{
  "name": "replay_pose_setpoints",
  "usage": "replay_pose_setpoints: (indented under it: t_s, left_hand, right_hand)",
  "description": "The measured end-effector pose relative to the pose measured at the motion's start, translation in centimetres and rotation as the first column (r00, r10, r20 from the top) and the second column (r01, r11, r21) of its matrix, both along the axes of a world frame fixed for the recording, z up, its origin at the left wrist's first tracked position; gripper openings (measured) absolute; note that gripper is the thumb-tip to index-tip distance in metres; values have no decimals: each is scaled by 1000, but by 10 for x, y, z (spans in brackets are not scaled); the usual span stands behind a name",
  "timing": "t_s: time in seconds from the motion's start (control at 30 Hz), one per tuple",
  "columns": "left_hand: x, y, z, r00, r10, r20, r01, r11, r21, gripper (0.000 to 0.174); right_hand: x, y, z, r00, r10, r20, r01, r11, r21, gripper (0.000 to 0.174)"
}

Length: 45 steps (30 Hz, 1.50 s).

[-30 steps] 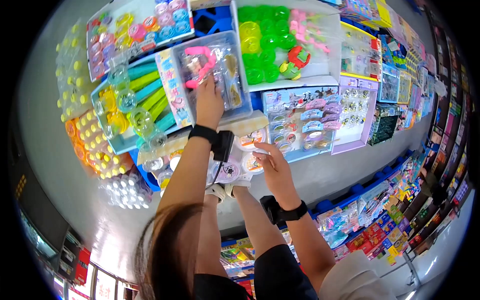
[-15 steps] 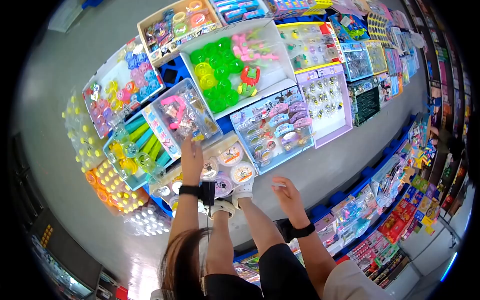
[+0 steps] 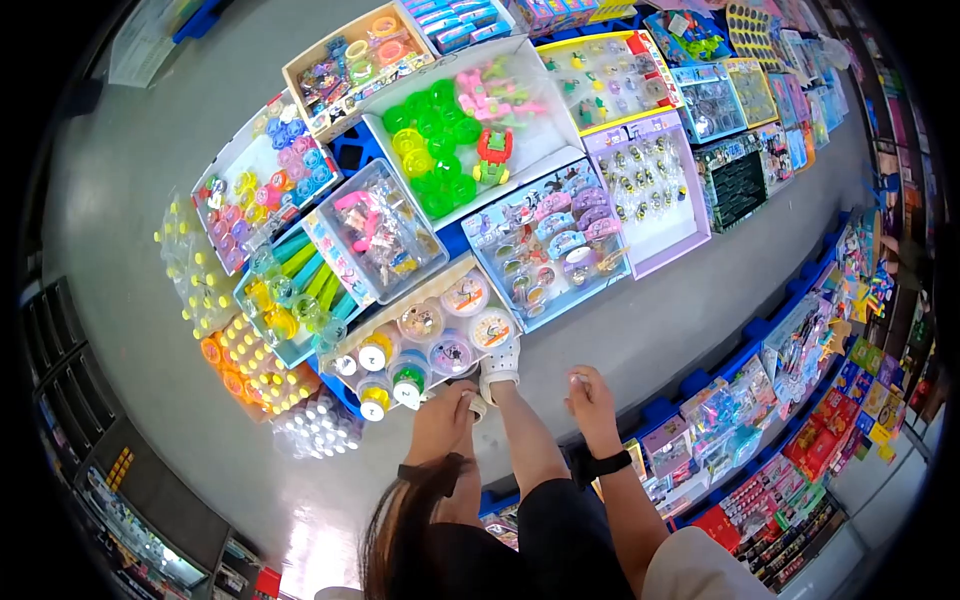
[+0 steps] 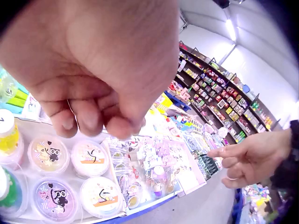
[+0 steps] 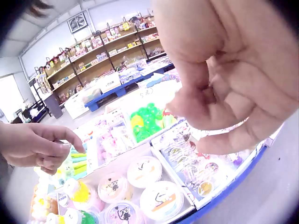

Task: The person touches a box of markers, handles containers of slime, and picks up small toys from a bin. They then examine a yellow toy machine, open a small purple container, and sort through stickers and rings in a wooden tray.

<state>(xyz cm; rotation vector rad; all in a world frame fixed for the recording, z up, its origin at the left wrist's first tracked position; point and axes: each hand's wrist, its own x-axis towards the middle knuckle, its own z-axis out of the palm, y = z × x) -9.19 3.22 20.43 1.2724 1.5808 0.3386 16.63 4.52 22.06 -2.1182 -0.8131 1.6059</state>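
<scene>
My left hand [image 3: 440,425] hangs in front of the box of round tubs, its fingers loosely bent and nothing between them. Its bent fingertips appear large in the left wrist view, overlapping the tubs [image 4: 103,196] with cartoon lids. To the right, over the floor, my right hand [image 3: 594,408] also hangs with relaxed, bent fingers and holds nothing. Nearest the hands stands the tub box, with bottles [image 3: 408,385] with white caps at its left. Behind it, the pink curved piece [image 3: 360,212] lies among small packets in the clear plastic bin [image 3: 430,258].
A white box [image 3: 545,150] holds green and yellow balls and a red-green toy. Right of the tubs are a blue box [image 3: 540,318] of packaged trinkets and a lilac tray [image 3: 665,250]. Yellow-capped bottles [image 3: 255,365] stand at left. A shelf row of toys [image 3: 800,345] runs along the right.
My left hand has come back from the clear bin, leaving the pink piece inside, to low before the tubs. My right hand has moved down and right, its fingers more bent. The head view has shifted.
</scene>
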Motion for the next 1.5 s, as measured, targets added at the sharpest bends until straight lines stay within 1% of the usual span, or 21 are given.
replay_pose_setpoints:
  t_s: [0.03, 0.13, 0.37, 0.5, 0.57, 0.63, 0.73, 0.77, 0.83, 0.9, 0.93, 1.0, 1.1, 1.13, 1.17, 1.2, 1.27, 1.37, 1.4, 1.47, 1.5]
  left_hand:
    - [-1, -6, 9, 1000, 6, 11, -6, 1000, 12, 18]
    - [-16, -24, 33, 999, -37, -6, 37, 999, 40, 20]
    - [-92, -73, 118, 988, 19, -150, 0, 993, 122, 14]
    - [-133, -137, 169, 948, 38, -316, -47, 999, -21, 25]
    - [-148, -174, 184, 939, -30, -342, -39, 980, -194, 29]
    - [-157, -210, 185, 943, -67, -325, -33, 955, -295, 32]
    - [-162, -245, 168, 925, -6, -379, -69, 981, -183, 28]
    - [-167, -265, 149, 945, 80, -317, -105, 993, -62, 22]
    - [-178, -275, 149, 951, 167, -259, -178, 984, -20, 17]
    - [-197, -292, 142, 954, 216, -210, -222, 975, -5, 16]
    - [-208, -311, 142, 956, 224, -191, -233, 972, -25, 17]
    - [-242, -363, 152, 953, 224, -206, -251, 962, -111, 18]
    - [-289, -432, 170, 936, 208, -285, -286, 921, -264, 21]
    - [-304, -449, 178, 920, 263, -291, -365, 845, -392, 20]
    - [-314, -487, 167, 875, 375, -306, -419, 904, -90, 21]
    - [-330, -492, 181, 870, 274, -409, -368, 914, -172, 22]
    - [-348, -513, 192, 811, 300, -503, -345, 939, 4, 14]
    - [-351, -532, 192, 793, 320, -518, -397, 917, -41, 9]
    - [-346, -533, 189, 819, 341, -462, -444, 886, -133, 6]
    - [-336, -523, 186, 912, 269, -308, -324, 935, -145, 5]
    - [-326, -514, 189, 945, 221, -239, -291, 903, -316, 7]
  right_hand:
    - [-2, -2, 5, 998, -33, -52, 36, 998, 55, 15]
    - [-3, -10, 12, 990, 123, 67, -133, 976, 173, 30]
    - [13, -11, 50, 956, 293, 26, -294, 953, 74, 33]
    - [25, -24, 57, 928, 373, 17, -371, 926, -71, 33]
    - [23, -29, 62, 902, 429, 52, -425, 902, -79, 32]
    - [34, -43, 65, 819, 556, 141, -557, 830, -31, 29]
    - [48, -64, 66, 747, 613, 257, -641, 767, 32, 29]
    - [48, -72, 70, 788, 570, 231, -591, 806, 29, 29]
    - [43, -87, 87, 828, 531, 181, -534, 845, -32, 32]
    - [26, -108, 88, 895, 441, 66, -442, 897, -12, 31]
    - [-3, -120, 96, 910, 402, 106, -393, 915, -91, 29]
    - [-59, -148, 103, 825, 497, 270, -458, 867, -196, 29]
    - [-79, -196, 54, 710, 607, 357, -639, 769, -37, 28]
    - [-90, -202, 50, 681, 629, 374, -675, 738, -11, 28]
    - [-122, -198, 56, 675, 648, 354, -684, 729, -28, 27]
    - [-157, -191, 66, 667, 667, 331, -694, 718, -49, 27]
    - [-209, -183, 87, 644, 659, 389, -747, 652, 132, 23]
    - [-238, -172, 81, 608, 666, 432, -794, 519, 317, 19]
    - [-234, -170, 72, 623, 676, 393, -781, 565, 267, 18]
    - [-220, -166, 47, 690, 672, 269, -707, 706, 47, 16]
    - [-229, -159, 43, 744, 628, 229, -635, 771, -49, 19]
